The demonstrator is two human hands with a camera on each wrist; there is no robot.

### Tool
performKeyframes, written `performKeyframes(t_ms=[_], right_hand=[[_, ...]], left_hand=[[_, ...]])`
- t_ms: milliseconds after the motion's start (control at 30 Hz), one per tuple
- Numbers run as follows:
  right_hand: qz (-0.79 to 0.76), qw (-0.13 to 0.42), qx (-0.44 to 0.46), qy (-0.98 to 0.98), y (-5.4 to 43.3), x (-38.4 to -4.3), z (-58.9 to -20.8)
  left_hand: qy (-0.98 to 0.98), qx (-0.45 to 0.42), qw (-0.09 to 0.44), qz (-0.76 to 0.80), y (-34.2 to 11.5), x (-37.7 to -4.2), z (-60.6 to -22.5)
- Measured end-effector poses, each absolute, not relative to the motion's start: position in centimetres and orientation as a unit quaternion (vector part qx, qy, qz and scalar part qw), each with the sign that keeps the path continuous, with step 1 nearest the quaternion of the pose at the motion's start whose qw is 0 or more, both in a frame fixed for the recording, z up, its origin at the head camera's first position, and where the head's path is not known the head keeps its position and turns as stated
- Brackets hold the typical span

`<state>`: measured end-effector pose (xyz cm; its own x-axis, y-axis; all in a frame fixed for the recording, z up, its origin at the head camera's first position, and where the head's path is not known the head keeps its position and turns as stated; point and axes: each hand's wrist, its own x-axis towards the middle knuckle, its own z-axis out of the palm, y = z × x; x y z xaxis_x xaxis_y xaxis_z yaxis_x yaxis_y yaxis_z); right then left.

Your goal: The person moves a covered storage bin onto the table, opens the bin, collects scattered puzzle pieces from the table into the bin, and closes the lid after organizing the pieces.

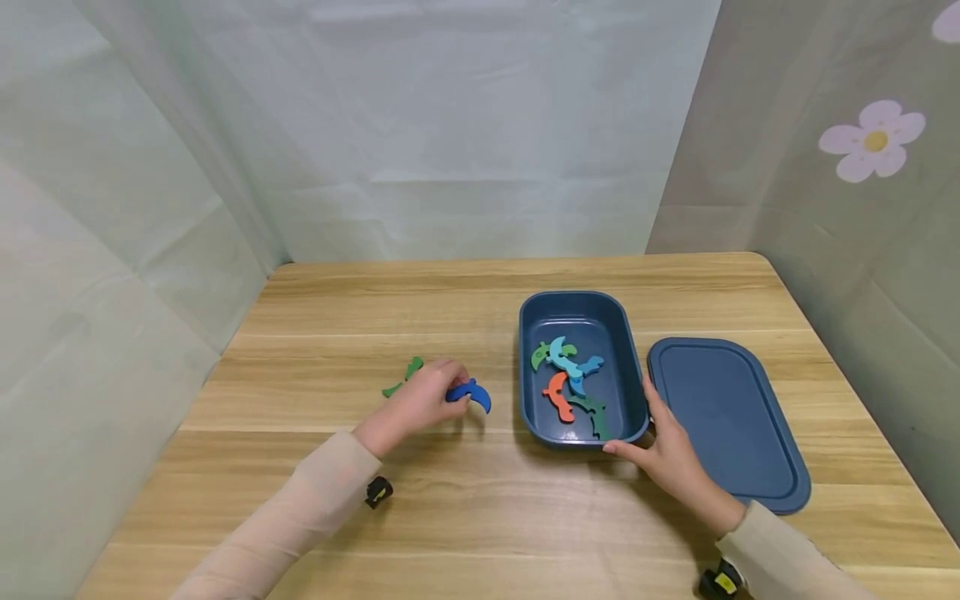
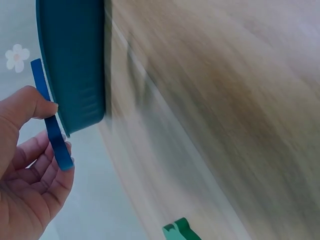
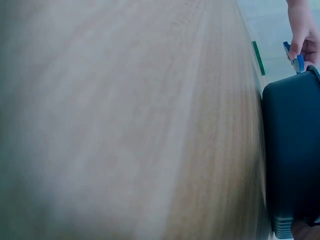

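Observation:
Between thumb and fingers, my left hand (image 1: pixel 429 395) pinches a blue curved toy piece (image 1: pixel 471 393), raised over the table to the left of the container. The left wrist view shows this piece (image 2: pixel 54 127) edge-on, thumb on one side and fingertips on the other. A green toy piece (image 1: pixel 414 367) lies on the table behind that hand, partly hidden by it. My right hand (image 1: pixel 670 457) holds the dark blue container (image 1: pixel 530 417) at its near right corner, thumb at the near rim and fingers along the right side. Inside lie several curved pieces, including an orange one (image 1: pixel 557 395) and a light blue one (image 1: pixel 559 357).
A dark blue lid (image 1: pixel 723 417) lies flat on the wooden table (image 1: pixel 360 308), right of the container. Pale cloth (image 1: pixel 465 125) hangs behind the table's back edge and along both sides.

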<state>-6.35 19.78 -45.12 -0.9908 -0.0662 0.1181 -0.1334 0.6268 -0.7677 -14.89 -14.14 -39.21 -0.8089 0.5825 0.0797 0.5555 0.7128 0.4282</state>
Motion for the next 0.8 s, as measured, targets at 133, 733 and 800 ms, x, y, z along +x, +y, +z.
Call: performKeyframes(t_ms=[133,733,800], right_hand=[[0.428,0.037,0.053,-0.902,19.8,-6.3,-45.1],[0.431,0.035,0.049,-0.901,19.7,-6.3,-45.0],[0.43,0.035,0.049,-0.901,19.7,-6.3,-45.0]], left_hand=[[0.924,0.311,0.019,0.221,-13.5,-14.8,-39.0],[0.917,0.303,-0.017,0.258,-11.3,-15.0,-39.2],[0.915,0.308,-0.017,0.26,-11.0,-15.0,-39.2]])
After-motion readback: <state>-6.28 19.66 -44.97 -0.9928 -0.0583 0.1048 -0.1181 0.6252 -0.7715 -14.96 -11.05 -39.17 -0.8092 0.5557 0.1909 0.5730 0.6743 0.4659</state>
